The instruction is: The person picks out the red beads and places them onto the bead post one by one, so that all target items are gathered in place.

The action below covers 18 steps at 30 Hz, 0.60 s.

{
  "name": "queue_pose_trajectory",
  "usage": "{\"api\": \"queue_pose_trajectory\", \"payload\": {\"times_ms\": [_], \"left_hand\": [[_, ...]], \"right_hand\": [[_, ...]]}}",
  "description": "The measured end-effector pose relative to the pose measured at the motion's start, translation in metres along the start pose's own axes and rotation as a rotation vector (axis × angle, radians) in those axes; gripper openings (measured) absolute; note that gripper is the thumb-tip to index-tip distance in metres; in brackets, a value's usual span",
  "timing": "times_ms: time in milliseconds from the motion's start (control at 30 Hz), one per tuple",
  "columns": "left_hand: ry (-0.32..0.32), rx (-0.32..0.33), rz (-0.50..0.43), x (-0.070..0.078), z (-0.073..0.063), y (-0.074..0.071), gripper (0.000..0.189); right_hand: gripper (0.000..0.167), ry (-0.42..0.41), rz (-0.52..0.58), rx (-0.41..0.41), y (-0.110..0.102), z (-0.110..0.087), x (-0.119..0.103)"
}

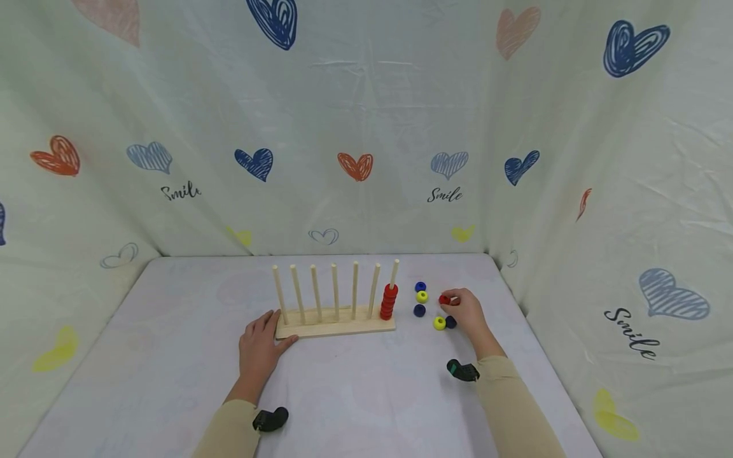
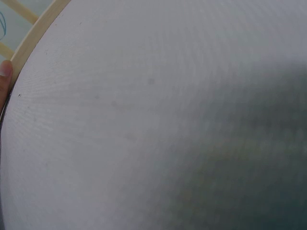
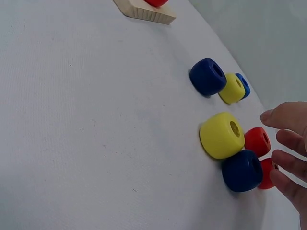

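Observation:
A wooden peg rack (image 1: 338,327) stands on the table, with several upright pegs and a stack of red beads (image 1: 389,302) on its rightmost peg. My left hand (image 1: 260,343) holds the rack's left end, thumb along the front edge and fingers at the side. In the left wrist view only a fingertip (image 2: 5,72) shows against the wood. To the right of the rack, my right hand (image 1: 466,312) reaches over two loose red beads. Its thumb and fingers are spread about a red bead (image 3: 257,141), apart from it in the right wrist view; another red bead (image 3: 267,172) lies beneath the fingers.
A yellow bead (image 3: 222,135) and a dark blue bead (image 3: 242,171) lie beside the red ones. Farther left sit another dark blue bead (image 1: 420,310), a yellow bead (image 1: 422,296) and a blue bead (image 1: 420,286). A heart-patterned curtain (image 1: 366,114) surrounds the white table (image 1: 355,401).

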<state>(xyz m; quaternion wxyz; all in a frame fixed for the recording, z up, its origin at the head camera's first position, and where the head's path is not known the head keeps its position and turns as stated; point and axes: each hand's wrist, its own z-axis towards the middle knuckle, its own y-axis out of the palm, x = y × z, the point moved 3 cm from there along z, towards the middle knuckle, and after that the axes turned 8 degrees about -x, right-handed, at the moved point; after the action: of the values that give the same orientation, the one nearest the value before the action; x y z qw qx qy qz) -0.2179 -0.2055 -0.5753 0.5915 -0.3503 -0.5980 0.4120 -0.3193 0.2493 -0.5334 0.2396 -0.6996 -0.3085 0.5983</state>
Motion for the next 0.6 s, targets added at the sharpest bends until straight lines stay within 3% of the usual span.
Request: {"api": "queue_pose_trajectory", "payload": {"times_ms": [600], "left_hand": [[0.012,0.020,-0.004,0.004,-0.003,-0.004,0.079]], "right_hand": [[0.032,0.023,0.047,0.042,0.005,0.007,0.012]]}}
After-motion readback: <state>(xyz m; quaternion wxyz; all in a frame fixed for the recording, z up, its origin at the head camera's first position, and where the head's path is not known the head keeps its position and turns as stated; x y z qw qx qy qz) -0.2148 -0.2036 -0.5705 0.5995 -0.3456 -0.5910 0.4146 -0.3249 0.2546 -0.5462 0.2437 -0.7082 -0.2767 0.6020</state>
